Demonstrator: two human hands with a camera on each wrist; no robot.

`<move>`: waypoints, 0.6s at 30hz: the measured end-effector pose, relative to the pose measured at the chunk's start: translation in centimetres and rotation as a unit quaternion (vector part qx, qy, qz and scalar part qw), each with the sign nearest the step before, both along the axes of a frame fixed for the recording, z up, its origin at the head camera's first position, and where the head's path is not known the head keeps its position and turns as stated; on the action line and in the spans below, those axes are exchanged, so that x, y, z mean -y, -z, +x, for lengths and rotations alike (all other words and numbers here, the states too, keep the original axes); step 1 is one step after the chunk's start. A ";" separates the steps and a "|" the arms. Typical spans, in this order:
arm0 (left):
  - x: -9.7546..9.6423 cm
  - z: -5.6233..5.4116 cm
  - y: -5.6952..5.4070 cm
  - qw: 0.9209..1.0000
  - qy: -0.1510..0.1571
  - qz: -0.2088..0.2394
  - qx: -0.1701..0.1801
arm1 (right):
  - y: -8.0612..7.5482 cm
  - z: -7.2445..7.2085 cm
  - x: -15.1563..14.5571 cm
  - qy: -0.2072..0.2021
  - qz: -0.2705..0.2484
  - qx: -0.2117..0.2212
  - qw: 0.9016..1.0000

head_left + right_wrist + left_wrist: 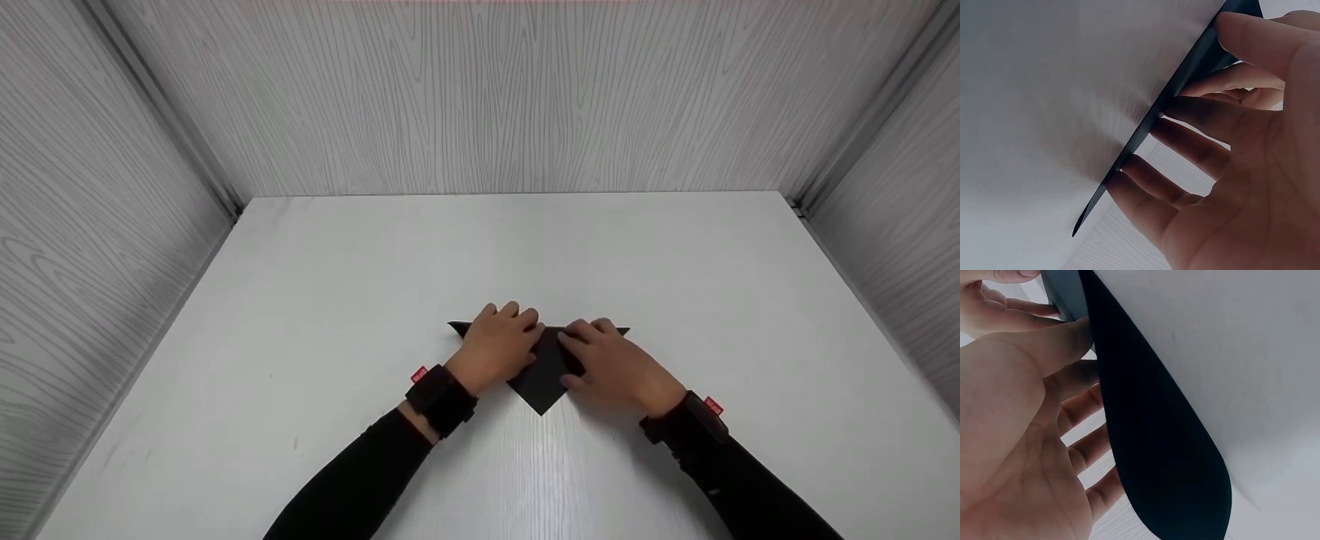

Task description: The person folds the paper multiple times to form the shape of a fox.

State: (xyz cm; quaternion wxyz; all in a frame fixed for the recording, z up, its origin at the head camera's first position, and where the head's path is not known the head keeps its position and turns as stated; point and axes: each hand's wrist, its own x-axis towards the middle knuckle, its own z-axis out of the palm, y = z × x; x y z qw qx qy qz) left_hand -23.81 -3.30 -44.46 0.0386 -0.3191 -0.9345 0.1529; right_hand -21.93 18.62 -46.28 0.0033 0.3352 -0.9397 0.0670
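A sheet of black paper [541, 386], folded into a triangle, lies on the white table with one point toward me. My left hand [502, 345] grips its left part, thumb on the near side and fingers curled at the far edge. On the other side my right hand [619, 367] holds the paper the same way. In the left wrist view the free corner of the black paper [1162, 450] bows outward past the fingers. The right wrist view has the fingertips [1120, 183] lined up along the long edge, with the thumb nearer the middle. Both hands cover much of the sheet.
The white table [360, 255] extends around the hands on all sides. Wood-grain panels stand at the back [480, 97], left [90, 187] and right [900, 225]. Black bands with red tags circle both wrists, below them black sleeves.
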 end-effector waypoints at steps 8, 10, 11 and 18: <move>0.8 0.0 0.1 1.000 -0.004 -0.008 0.015 | 0.0 0.1 0.1 0.004 0.001 0.001 1.000; 1.1 0.0 0.1 1.000 -0.005 -0.009 0.021 | 0.0 0.2 0.1 0.006 0.002 0.003 1.000; 1.3 0.0 0.1 1.000 -0.006 -0.008 0.024 | -0.1 0.2 0.1 0.007 0.002 0.004 1.000; 2.5 0.2 0.1 0.999 -0.009 0.015 0.032 | -0.1 0.1 0.1 0.013 -0.005 0.016 1.000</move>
